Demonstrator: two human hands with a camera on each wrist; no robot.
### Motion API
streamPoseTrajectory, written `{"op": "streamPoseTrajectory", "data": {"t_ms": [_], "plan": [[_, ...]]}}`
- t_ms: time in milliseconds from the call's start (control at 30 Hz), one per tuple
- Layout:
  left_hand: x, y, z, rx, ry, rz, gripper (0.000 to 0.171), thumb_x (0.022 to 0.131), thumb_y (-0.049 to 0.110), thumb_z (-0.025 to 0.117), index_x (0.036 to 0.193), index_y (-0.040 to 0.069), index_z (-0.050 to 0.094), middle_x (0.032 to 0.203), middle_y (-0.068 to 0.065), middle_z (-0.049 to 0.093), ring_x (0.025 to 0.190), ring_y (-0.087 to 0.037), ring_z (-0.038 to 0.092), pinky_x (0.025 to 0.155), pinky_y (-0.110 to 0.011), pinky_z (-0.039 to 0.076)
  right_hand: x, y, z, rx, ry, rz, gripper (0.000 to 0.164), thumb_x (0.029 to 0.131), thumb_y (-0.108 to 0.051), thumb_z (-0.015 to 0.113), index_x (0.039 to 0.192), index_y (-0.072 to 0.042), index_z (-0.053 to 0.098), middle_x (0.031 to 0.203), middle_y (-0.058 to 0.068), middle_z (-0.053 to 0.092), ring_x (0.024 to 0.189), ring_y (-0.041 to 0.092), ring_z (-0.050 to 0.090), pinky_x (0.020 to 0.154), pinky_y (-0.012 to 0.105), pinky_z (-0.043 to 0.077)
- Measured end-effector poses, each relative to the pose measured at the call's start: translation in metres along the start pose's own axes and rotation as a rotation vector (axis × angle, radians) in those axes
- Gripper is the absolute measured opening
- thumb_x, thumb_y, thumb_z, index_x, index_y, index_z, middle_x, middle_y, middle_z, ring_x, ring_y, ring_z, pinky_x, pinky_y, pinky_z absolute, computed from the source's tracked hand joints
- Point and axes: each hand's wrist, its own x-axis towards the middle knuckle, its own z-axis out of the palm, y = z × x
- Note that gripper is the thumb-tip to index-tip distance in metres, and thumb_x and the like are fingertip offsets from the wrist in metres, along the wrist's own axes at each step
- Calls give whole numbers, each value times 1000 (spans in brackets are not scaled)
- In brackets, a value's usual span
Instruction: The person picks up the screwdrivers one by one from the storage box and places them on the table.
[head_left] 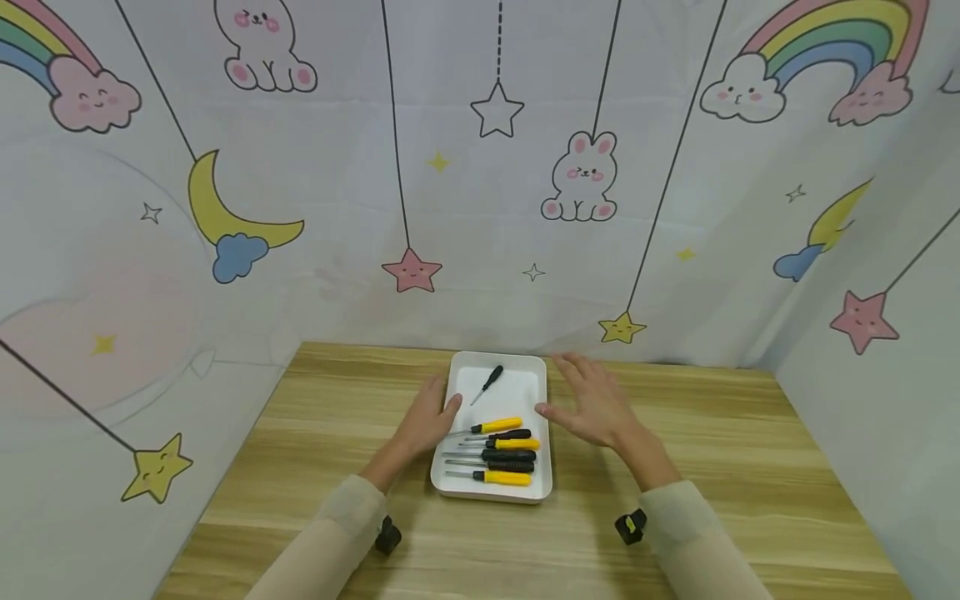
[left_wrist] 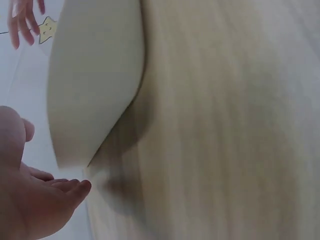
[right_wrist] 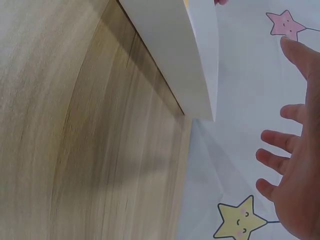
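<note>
A white rectangular tray [head_left: 517,387] stands on the table with several screwdrivers in it. In its near half, yellow-handled screwdrivers [head_left: 508,478] and black-handled ones [head_left: 510,456] lie side by side, handles to the right. One small black screwdriver [head_left: 492,377] lies apart, slanted, in the far half. My left hand [head_left: 427,421] is at the tray's left side, fingers extended, thumb by the rim. Off the right side, my right hand [head_left: 597,408] is spread, thumb towards the tray. Both wrist views show the tray's outer wall [left_wrist: 97,75] beside a hand holding nothing.
The wood-grain table [head_left: 675,467] extends on both sides of the tray. Behind it hangs a white cloth [head_left: 465,208] printed with stars, rabbits and rainbows, which also closes off the left and right sides. A small black device [head_left: 631,527] sits at the right wrist.
</note>
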Motion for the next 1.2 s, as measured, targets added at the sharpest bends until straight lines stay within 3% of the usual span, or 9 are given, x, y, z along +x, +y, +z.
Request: {"op": "streamPoseTrajectory", "data": {"t_ms": [167, 367, 533, 667, 800, 1033, 1200], "plan": [[0, -3, 9, -94, 45, -28, 58, 111, 16, 46, 157, -16, 32, 161, -37, 34, 151, -50, 33, 124, -60, 27, 4, -5, 3, 4, 4, -14, 95, 94, -71, 61, 167, -16, 36, 167, 16, 37, 151, 43, 35, 123, 68, 22], [-2, -10, 14, -238, 48, -64, 56, 113, 12, 38, 162, -11, 26, 166, -31, 30, 156, -45, 27, 126, -58, 21, 13, -13, 7, 7, -23, -15, 97, 93, -71, 63, 166, -13, 37, 164, 19, 42, 149, 42, 39, 121, 66, 27], [-5, -17, 20, -337, 33, -48, 57, 113, 8, 35, 165, -7, 20, 172, -26, 22, 159, -40, 19, 128, -55, 17, 20, -20, 11, -14, -33, -31, 98, 92, -72, 65, 164, -10, 41, 158, 21, 47, 143, 43, 45, 116, 65, 38], [-7, -18, 21, -399, 19, -28, 57, 113, 7, 35, 167, -4, 18, 173, -22, 21, 160, -36, 19, 128, -53, 17, 25, -24, 15, -29, -74, -31, 98, 91, -72, 66, 163, -10, 42, 157, 20, 48, 143, 41, 46, 116, 61, 39], [-7, -17, 24, -412, 11, -20, 56, 114, 7, 35, 167, -4, 19, 172, -22, 24, 159, -36, 22, 128, -53, 18, 29, -26, 18, -40, -116, -17, 98, 90, -74, 65, 162, -11, 44, 157, 19, 50, 143, 40, 47, 117, 59, 40], [-8, -19, 25, -393, 59, -42, 55, 113, 7, 37, 166, -2, 24, 171, -20, 30, 158, -35, 27, 127, -52, 22, 40, -30, 20, -51, -128, -53, 93, 91, -72, 66, 157, -8, 51, 151, 18, 55, 138, 38, 52, 115, 56, 43], [-7, -22, 25, -394, 46, -35, 56, 114, 8, 36, 167, -2, 23, 171, -20, 28, 158, -35, 25, 128, -52, 21, 47, -31, 25, -49, -151, -34, 90, 91, -69, 70, 155, -8, 53, 151, 18, 55, 138, 38, 52, 115, 55, 43]]}}
